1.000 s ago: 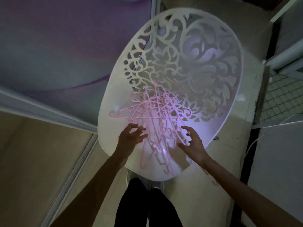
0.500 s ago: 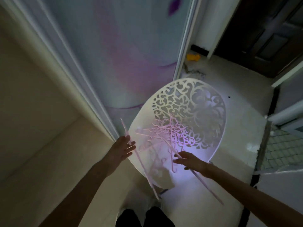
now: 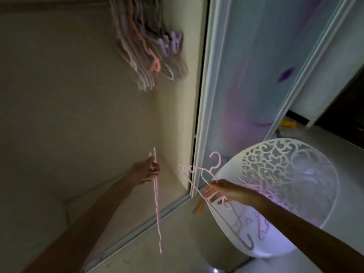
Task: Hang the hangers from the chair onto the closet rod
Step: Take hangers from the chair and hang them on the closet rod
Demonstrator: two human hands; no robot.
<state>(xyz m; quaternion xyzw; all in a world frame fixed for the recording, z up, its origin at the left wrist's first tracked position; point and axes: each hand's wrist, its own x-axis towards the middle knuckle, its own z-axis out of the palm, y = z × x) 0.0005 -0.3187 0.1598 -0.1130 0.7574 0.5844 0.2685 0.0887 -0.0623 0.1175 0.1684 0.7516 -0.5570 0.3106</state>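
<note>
My left hand (image 3: 146, 171) grips a thin pink hanger (image 3: 157, 209) seen edge-on, hanging down in front of the open closet. My right hand (image 3: 220, 191) holds a second pink hanger (image 3: 215, 203) near its neck, hook pointing up, over the left rim of the white cut-out chair (image 3: 307, 233). More pink hangers (image 3: 258, 191) lie in a pile on the chair seat behind my right wrist. At the top, several pink and purple hangers (image 3: 145, 50) hang in a blurred bunch inside the closet; the rod itself is out of view.
The beige closet interior (image 3: 69, 95) fills the left half. A sliding door with a pale frame (image 3: 204, 115) and purple-tinted panel stands between closet and chair. The floor track (image 3: 157, 215) runs diagonally below. A yellow object (image 3: 288, 124) lies on the floor far right.
Both hands have lifted one pink hanger each off the chair and risen. My view has swung up and left from the chair to the closet and its hanging bunch.
</note>
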